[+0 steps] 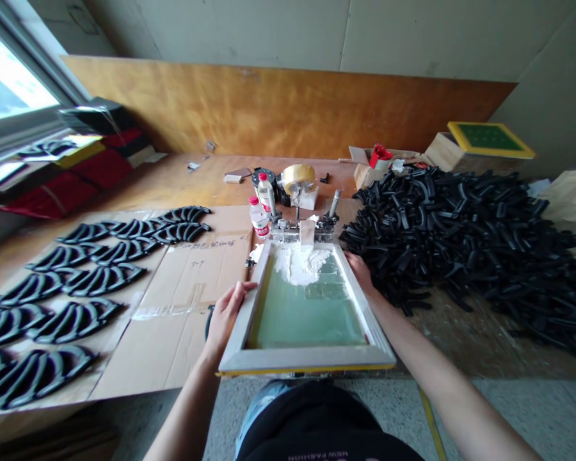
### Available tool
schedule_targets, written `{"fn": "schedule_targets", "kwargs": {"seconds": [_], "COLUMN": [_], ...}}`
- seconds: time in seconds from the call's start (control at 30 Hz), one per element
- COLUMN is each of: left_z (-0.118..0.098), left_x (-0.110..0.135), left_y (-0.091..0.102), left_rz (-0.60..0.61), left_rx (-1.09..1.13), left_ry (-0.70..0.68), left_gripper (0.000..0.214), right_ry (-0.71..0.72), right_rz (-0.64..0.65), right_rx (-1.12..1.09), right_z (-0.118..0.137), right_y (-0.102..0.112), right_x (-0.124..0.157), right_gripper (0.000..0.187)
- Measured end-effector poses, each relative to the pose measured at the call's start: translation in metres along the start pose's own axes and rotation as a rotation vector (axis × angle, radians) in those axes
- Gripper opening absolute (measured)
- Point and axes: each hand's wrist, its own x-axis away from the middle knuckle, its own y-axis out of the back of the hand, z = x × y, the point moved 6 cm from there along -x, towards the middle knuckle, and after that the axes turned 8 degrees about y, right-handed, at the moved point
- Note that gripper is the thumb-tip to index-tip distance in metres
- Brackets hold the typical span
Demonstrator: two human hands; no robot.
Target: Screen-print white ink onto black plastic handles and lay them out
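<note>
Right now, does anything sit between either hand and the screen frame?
Nothing visible does. The left hand grips the screen frame on its left rail; the right hand lies against its right rail.

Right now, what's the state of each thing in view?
screen frame: clamped at far end
left hand: gripping left rail
right hand: at right rail, grip hidden
white ink: heaped at mesh's far end
bottles: upright, capped
laid-out parts: rows on cardboard
parts pile: loose heap

Pale wooden screen frame [235, 333] (green mesh [307, 314]), matt black plastic parts [465, 230]
</note>
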Motion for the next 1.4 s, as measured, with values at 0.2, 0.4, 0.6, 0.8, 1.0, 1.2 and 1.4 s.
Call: {"fn": "schedule_targets", "kwargs": {"seconds": [0.2,0.4,0.6,0.8,1.0,1.2,1.4], "left_z": [0.081,0.1,0.102,0.098,0.098,0.056,-0.026], "left_x": [-0.01,-0.018,-0.014,-0.014,-0.014,0.0,-0.007], "left_y": [-0.018,-0.022,-0.022,-0.022,-0.022,-0.011,-0.003], "left_rz": [0.131,0.083,0.037,0.047,0.055,0.097,0.062], "left_rx": [-0.016,-0.097,-0.08,-0.073,-0.047,0.022,0.152], "left_ry": [0.154,0.167,0.197,0.182,0.2,0.204,0.05], "left_gripper": [0.082,0.074,0.071,0.072,0.072,0.078,0.059], "right_ry": [0.332,0.374,0.792,0.759,0.805,0.518,0.211], "right_rz": [-0.154,0.211,0.433,0.399,0.333,0.201,-0.173], "right_rx": [0.123,0.281,0.139,0.133,0.124,0.157,0.177], "right_z": [0.053,0.086,0.1,0.1,0.099,0.102,0.037], "right_y": [0.017,-0.045,-0.035,-0.031,-0.04,-0.017,0.054], "right_x": [-0.048,-0.059,0.002,-0.002,0.022,-0.06,-0.104], "right_gripper": [0.046,0.012,0.017,0.014,0.011,0.053,0.045]}}
